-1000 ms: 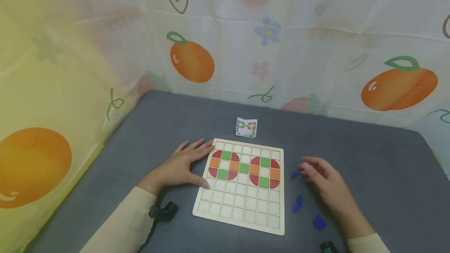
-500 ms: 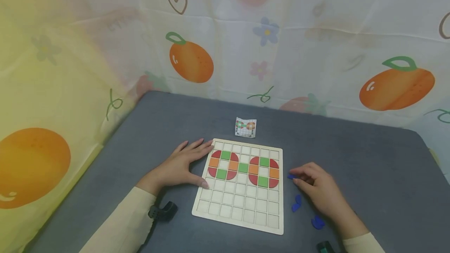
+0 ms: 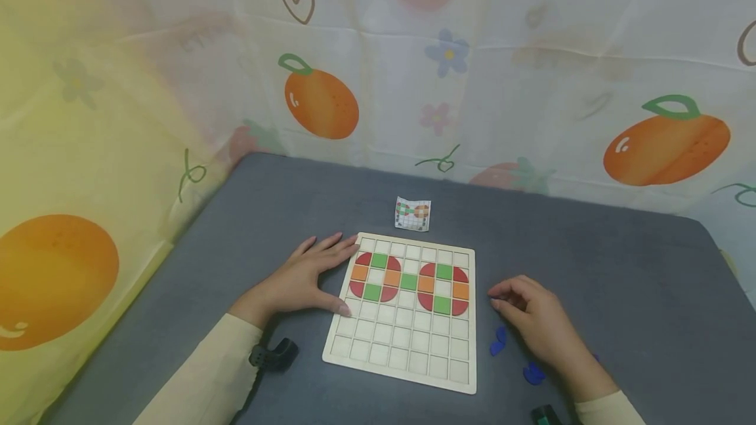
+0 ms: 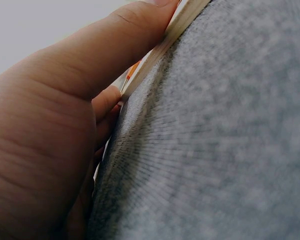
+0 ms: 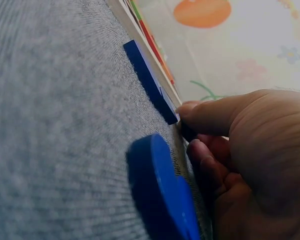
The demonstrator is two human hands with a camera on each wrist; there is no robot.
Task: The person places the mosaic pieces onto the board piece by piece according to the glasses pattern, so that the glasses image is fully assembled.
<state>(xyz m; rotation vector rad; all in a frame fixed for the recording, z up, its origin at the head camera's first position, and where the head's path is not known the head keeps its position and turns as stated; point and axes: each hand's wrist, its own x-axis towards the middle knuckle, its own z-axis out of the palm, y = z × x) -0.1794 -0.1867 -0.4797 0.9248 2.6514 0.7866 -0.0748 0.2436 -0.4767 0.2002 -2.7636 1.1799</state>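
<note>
My left hand (image 3: 301,281) rests spread along the left edge of a wooden grid board (image 3: 399,384), thumb and fingertips at its rim. Red quarter-round, green and orange square tiles fill some cells of the board; one green tile (image 3: 408,281) links the two patterns. Right of the board, my right hand (image 3: 534,317) pinches a small dark blue piece (image 5: 188,133) between thumb and fingers, mostly hidden by them. Close below that hand lie a pair of blue curved pieces (image 3: 498,348). Further blue pieces (image 3: 534,374) lie nearer the front.
A small printed card (image 3: 413,222) with a coloured pattern lies behind the board. The grey cloth-covered table (image 3: 620,261) meets a fruit-print curtain (image 3: 378,84) at the back and left. A black wrist camera (image 3: 275,355) hangs at my left wrist.
My right hand has moved left and lower to the upper blue piece and taken it between thumb and fingers; it no longer shows in the head view. My left hand stays at the board.
</note>
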